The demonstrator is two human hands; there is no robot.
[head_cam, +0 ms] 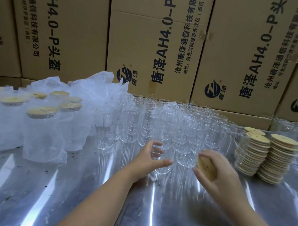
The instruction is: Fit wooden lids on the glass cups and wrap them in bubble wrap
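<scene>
Head view shows big brown boxes (158, 43) across the top and a shiny table (86, 196) filling the bottom. That table looks slippery, so a cup put down hard could slide. Lots of bare cups (162, 113) stand packed close together in the middle. Pulling one out fast could knock the ones next to it, and they could tip or crack. Wrapped cups (41, 133) with lids on sit at the left. Tall, uneven lid stacks (279, 157) stand at the right, and a bump from an arm could spill them. The left hand (146, 160) is low in the middle, with its thumb in front and fingers curled round the back of one front cup (166, 137), holding it. The right hand (223, 172) is just beside it to the right, gripping a lid (207, 168). Its fingers (210, 155) curl over the top edge and its thumb is under. The lid is tilted and not yet on the cup, so it could go on crooked.
</scene>
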